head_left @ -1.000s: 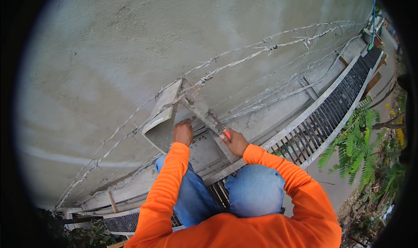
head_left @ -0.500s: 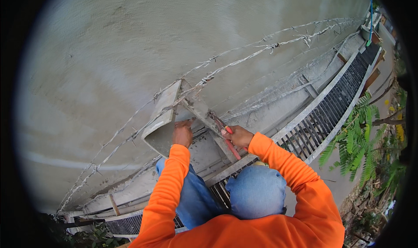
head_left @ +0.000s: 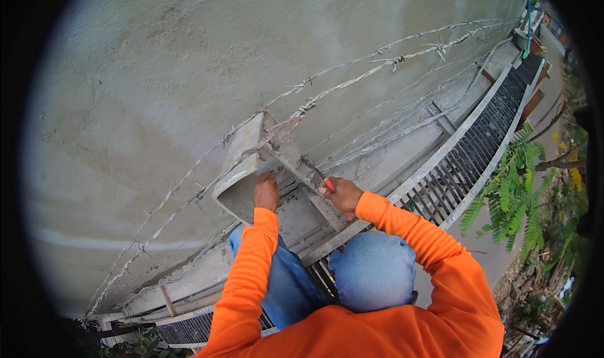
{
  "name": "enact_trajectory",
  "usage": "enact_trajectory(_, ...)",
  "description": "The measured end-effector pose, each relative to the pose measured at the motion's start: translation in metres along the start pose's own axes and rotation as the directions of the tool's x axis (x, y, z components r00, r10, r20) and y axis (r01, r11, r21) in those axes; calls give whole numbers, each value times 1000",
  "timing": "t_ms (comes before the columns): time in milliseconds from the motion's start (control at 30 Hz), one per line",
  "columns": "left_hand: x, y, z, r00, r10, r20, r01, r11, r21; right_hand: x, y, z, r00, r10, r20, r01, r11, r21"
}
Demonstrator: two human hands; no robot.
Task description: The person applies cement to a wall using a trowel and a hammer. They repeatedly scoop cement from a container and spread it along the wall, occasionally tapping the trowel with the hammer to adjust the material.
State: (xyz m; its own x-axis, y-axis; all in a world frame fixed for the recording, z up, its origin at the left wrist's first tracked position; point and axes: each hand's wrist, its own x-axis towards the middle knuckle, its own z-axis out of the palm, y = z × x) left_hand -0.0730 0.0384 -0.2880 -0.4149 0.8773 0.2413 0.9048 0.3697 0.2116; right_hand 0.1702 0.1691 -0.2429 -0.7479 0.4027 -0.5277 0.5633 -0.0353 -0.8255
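Note:
My right hand point(head_left: 343, 196) is wrapped round the red handles of a pair of pliers point(head_left: 328, 184). The pliers' dark jaws reach up and left against the side of a grey concrete post point(head_left: 296, 163). Left of that post is my left hand point(head_left: 267, 192), its fingers closed and bent toward the post, beside a grey channel-shaped piece point(head_left: 242, 150). Whatever those fingertips pinch, if anything, is hidden. Two strands of barbed wire point(head_left: 343, 89) cross the post's top, above both hands.
A rough grey wall point(head_left: 157, 106) rises ahead. Along its foot runs a ledge with more loose wire point(head_left: 390, 138). A slatted metal walkway point(head_left: 465, 156) curves to the right past my knee point(head_left: 371, 270). Green leafy branches point(head_left: 506, 194) hang at the right.
The pliers' handles, spread apart before, are now drawn together inside my right hand. My left hand stays by the post, and the whole view has shifted slightly.

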Motion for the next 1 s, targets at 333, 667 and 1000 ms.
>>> enact_trajectory(333, -1, -2, 3, 998, -11, -57, 8, 998, -60, 50, 79, 71, 871, -259, -418, 231, 966, -117)
enact_trajectory(667, 7, -1, -5, 1000, 14, -14, -13, 999, 49, 115, 139, 29, 765, -570, -301, 474, 814, -336)
enact_trajectory(1000, 13, 5, -7, 987, 40, -154, -16, 988, 151, 7, 49, 13, 836, -463, -294, 344, 860, -378)
